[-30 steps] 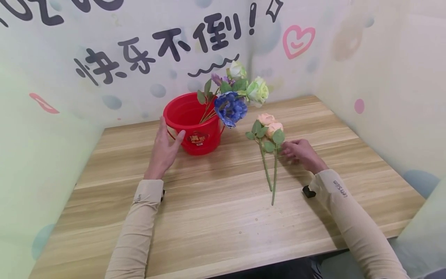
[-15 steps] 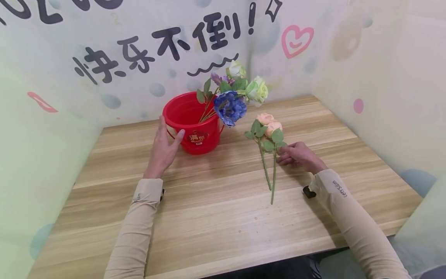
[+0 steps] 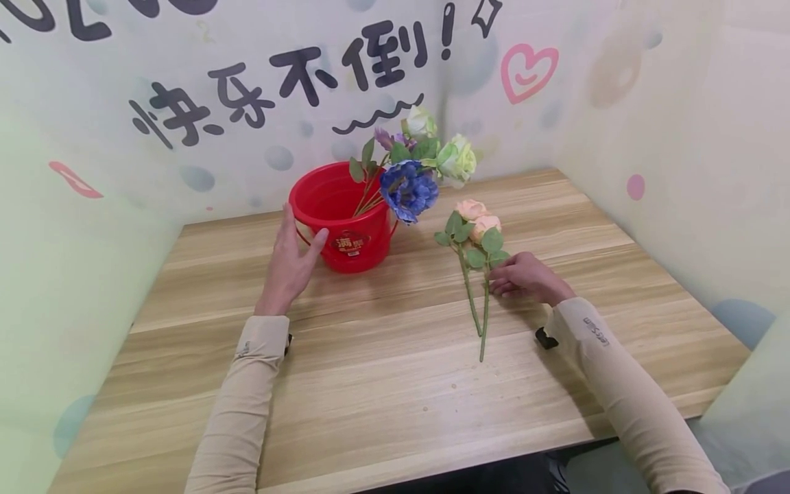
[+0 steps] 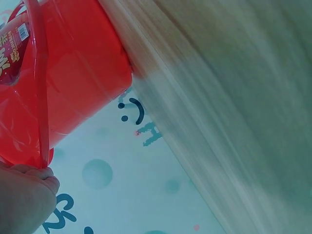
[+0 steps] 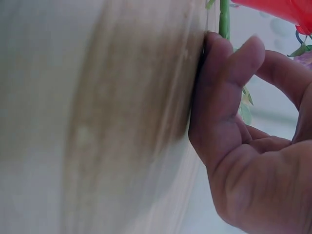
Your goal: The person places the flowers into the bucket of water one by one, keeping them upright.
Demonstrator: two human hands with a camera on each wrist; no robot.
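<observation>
In the head view my left hand (image 3: 288, 267) rests against the left side of a red bucket (image 3: 354, 254), fingers straight at the rim and thumb apart along the front. The left wrist view has those fingers (image 4: 41, 176) at the rim beside the bucket's handle (image 4: 41, 92). My right hand (image 3: 527, 278) is low over the table, loosely bent fingers right at the stem (image 3: 485, 312) of the nearer peach artificial rose (image 3: 485, 226). In the right wrist view, that green stem (image 5: 224, 19) passes behind the fingertips. A second peach rose (image 3: 470, 209) lies alongside, stems towards me.
From the bucket, a blue artificial flower (image 3: 409, 192), white-green roses (image 3: 457, 161) and a purple bloom (image 3: 384, 139) lean out to the right. Printed walls (image 3: 259, 165) close the wooden table (image 3: 370, 384) at the back and sides.
My right hand has moved slightly left and closer to the nearer peach rose's stem. The left hand, the bucket and the flowers stay put.
</observation>
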